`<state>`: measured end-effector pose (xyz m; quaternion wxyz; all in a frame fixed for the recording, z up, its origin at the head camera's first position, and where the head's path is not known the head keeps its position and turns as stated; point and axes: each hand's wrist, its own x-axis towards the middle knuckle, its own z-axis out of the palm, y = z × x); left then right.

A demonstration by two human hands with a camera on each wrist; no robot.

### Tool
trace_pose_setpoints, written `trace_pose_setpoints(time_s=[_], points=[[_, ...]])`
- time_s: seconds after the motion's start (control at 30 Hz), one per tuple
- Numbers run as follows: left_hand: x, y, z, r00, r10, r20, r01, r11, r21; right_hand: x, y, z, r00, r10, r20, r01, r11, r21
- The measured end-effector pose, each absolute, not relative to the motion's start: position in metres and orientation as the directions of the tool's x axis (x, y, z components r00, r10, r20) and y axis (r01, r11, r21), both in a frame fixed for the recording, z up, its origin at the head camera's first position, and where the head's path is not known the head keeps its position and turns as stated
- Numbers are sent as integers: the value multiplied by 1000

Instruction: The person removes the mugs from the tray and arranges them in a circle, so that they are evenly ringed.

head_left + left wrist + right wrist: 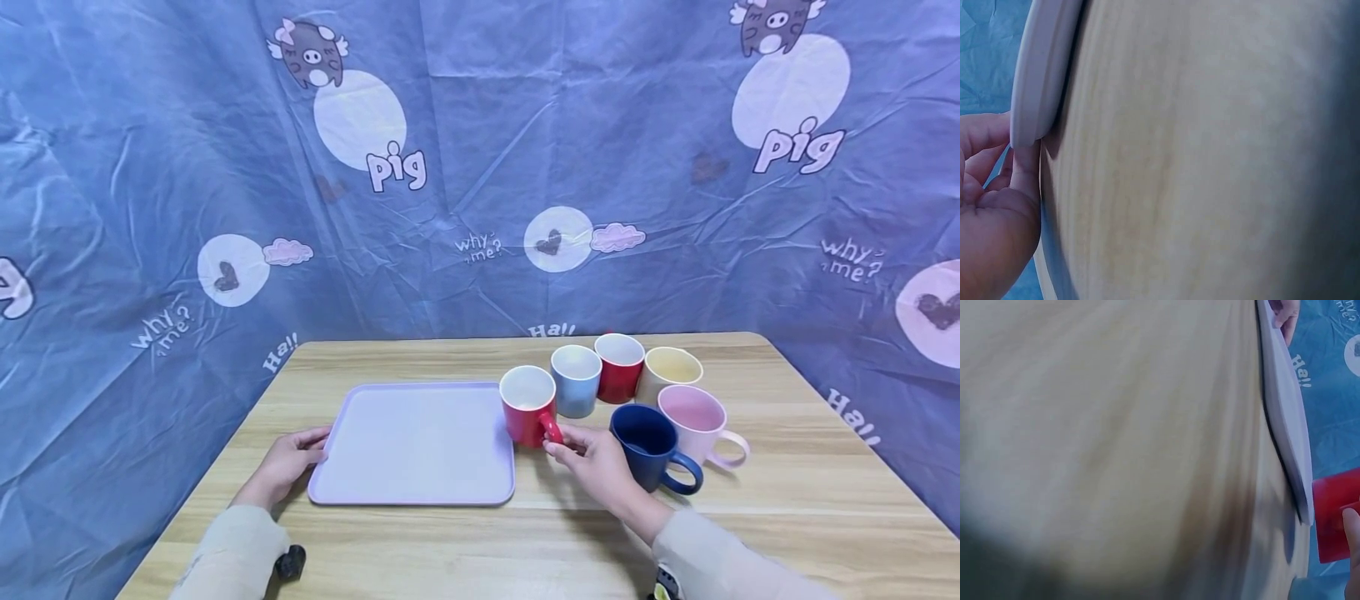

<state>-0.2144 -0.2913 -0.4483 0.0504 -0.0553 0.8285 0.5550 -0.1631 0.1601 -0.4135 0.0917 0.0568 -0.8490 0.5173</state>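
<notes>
A red mug (527, 408) with a white inside hangs over the right edge of a pale lilac tray (412, 442). By its handle, my right hand (596, 467) pinches this mug between thumb and fingers. In the right wrist view the red mug (1334, 519) appears slightly raised off the table. At the tray's left edge, my left hand (281, 471) grips the rim. The left wrist view shows that hand (997, 212) with fingers and thumb at the tray's edge (1044, 69). Close to the right forearm stands a dark blue mug (637, 467), its handle turned right.
Behind the right hand stand a light blue mug (576, 387), another red mug (619, 375), a cream mug (667, 371) and a pink mug (701, 429). All rest on the wooden table (420, 550). A blue printed curtain (450, 167) hangs behind and around it.
</notes>
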Motion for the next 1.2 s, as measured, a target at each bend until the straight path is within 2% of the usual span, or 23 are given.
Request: trace_pose_setpoints(time_s=[0.4,0.63,1.07,1.2], points=[[-213,-291,-447,-989,-26,-143,-142,376,916,-151,171,-428,-967,63,249,-195,446,-873],[-213,-291,-447,-989,-27,-144,-143,383,913,-144,172,-435,-939,119,321,-243,428,-870],[-213,-290,-447,-991,-16,-130,-126,372,919,-138,174,-444,-903,198,381,-278,408,-870],[-212,-289,-446,-991,-19,-131,-129,377,917,-136,174,-446,-903,220,368,-266,385,-884]])
